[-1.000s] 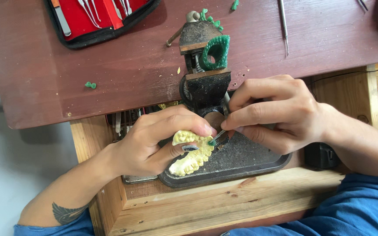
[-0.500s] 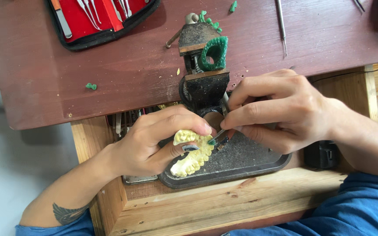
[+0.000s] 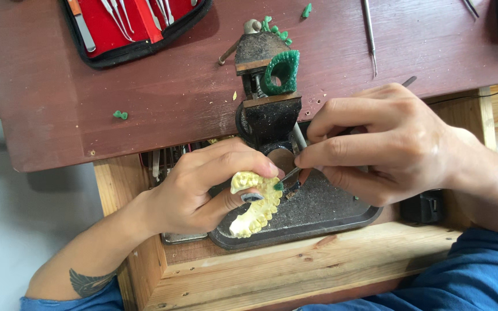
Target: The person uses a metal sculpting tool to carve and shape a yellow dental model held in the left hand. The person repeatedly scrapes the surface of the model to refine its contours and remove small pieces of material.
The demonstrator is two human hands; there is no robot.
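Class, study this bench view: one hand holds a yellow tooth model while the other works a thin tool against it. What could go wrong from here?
1. The thin metal tool in the right hand touches a small green wax spot right beside the left hand's thumb; a slip could nick it.
2. The yellow tooth model is held only by fingers over the dark tray; it might drop and chip.
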